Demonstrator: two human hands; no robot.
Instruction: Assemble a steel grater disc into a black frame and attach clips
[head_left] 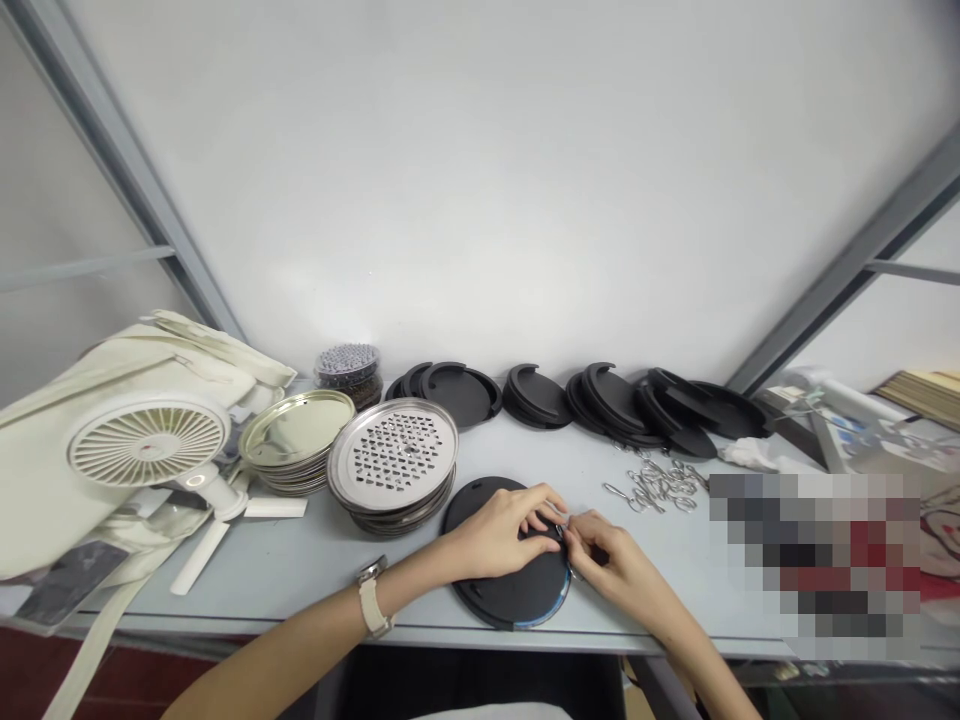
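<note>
In the head view, a round black disc (495, 598) lies near the table's front edge, with a strip of blue along its lower right rim. My left hand (502, 530) rests across the disc, fingers bent and holding it near the right edge. At that same edge, the fingers of my right hand (611, 560) pinch a small metal clip (560, 532), mostly hidden by the fingertips. To the right lies a loose pile of similar metal clips (664, 486).
Left of the disc stand a stack of perforated metal grater discs (405, 455) and a stack of gold-coloured lids (300, 430). Several black round trays (457, 392) line the wall. A white fan (150, 440) and a cream bag (67, 400) occupy the left end. A blurred patch covers the right.
</note>
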